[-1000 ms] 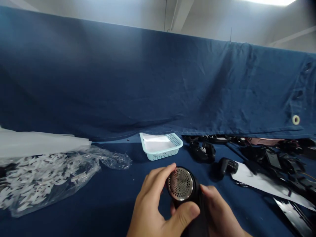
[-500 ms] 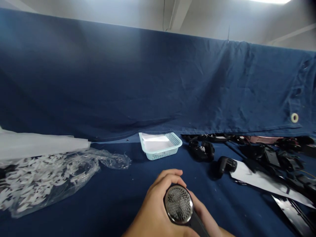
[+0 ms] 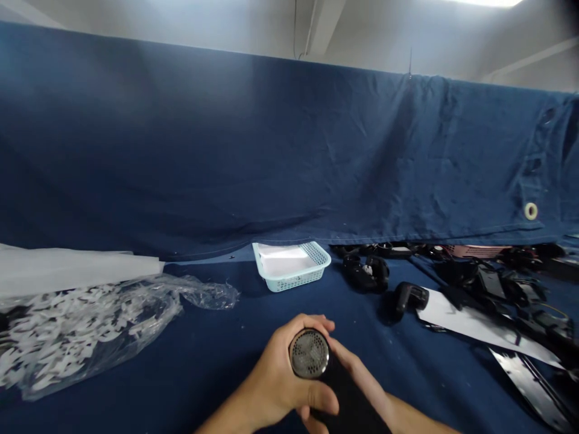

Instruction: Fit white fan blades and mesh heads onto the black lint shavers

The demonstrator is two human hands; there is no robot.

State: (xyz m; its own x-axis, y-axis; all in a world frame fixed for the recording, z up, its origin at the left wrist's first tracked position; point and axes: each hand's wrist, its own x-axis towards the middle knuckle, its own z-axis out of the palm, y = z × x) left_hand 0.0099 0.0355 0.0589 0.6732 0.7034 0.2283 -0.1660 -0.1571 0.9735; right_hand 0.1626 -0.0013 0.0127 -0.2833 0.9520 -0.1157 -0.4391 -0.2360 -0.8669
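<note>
A black fabric shaver [image 3: 310, 354] with a round, perforated metal head is held low in the middle of the head view, its head up and its dark handle running toward the bottom edge. My left hand [image 3: 275, 377] is wrapped round the head end, thumb across the front just under the metal mesh. On the other side, my right hand [image 3: 362, 377] grips the black body from behind and the right. Most of the right hand's fingers are hidden behind the shaver; some fingertips show beneath the left thumb.
A light blue basket [image 3: 294, 282] lined with white stands beyond my hands. To the left lie a clear plastic bag [image 3: 136, 325] of white pieces and a white sheet [image 3: 76, 268]. Black parts [image 3: 409, 298] and a white strip [image 3: 479, 328] crowd the right. A blue curtain [image 3: 271, 144] hangs behind.
The shaver has tipped and shifted slightly left and up, so its mesh looks smaller and more of its black body shows. My left thumb now lies across its front.
</note>
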